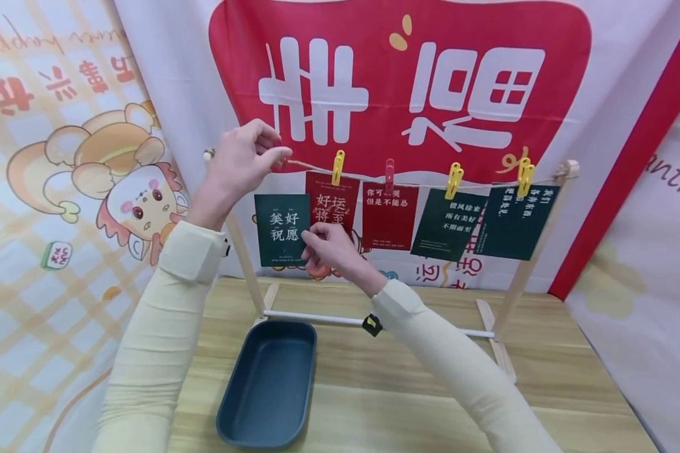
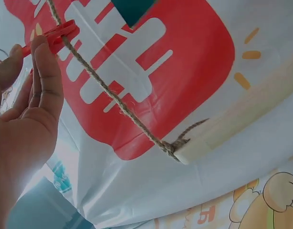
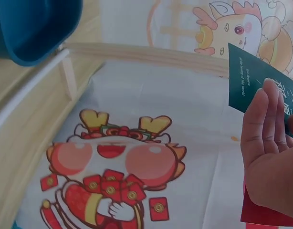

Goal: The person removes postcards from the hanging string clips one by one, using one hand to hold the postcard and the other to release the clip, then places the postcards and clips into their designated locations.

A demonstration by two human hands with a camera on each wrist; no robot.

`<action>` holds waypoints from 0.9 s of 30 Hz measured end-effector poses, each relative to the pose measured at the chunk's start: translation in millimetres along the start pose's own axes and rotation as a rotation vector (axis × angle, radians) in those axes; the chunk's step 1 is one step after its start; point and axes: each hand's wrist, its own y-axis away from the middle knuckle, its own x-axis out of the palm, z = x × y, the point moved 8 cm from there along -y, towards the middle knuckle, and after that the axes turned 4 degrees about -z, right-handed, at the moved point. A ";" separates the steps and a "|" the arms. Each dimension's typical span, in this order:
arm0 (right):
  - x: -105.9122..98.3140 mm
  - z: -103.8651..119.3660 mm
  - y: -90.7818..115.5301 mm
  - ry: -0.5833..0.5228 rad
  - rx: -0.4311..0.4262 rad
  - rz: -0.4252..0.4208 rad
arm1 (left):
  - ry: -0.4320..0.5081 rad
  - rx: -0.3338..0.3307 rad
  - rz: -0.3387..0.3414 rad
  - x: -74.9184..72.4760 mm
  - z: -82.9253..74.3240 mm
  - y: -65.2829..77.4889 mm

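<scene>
Head view: your right grip [image 1: 334,250] pinches the green card [image 1: 282,228] by its right edge, just left of a hanging red card [image 1: 348,204]; your left grip [image 1: 240,160] is up above the green one. Left wrist: thumb and fingers pinch a red clothespin [image 2: 53,34] sitting across the twine [image 2: 119,104]. Right wrist: fingers nearly together, tips against that green card.

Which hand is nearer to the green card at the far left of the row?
Right. The right hand pinches the right edge of that green card; the left hand is above it, apart from it, pinching a red clothespin at the rope.
</scene>
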 end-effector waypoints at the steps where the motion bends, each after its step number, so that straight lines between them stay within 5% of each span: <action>1: 0.7 -2.3 1.9 -0.005 0.000 0.007 | -0.008 0.004 -0.011 0.0 0.0 0.7; 15: 10.8 -13.4 16.8 -0.013 -0.004 0.063 | -0.038 0.088 -0.082 -5.2 -0.2 4.3; 27: -6.8 -22.6 23.5 -0.042 0.010 0.033 | 0.052 0.169 -0.253 -22.0 -9.3 3.4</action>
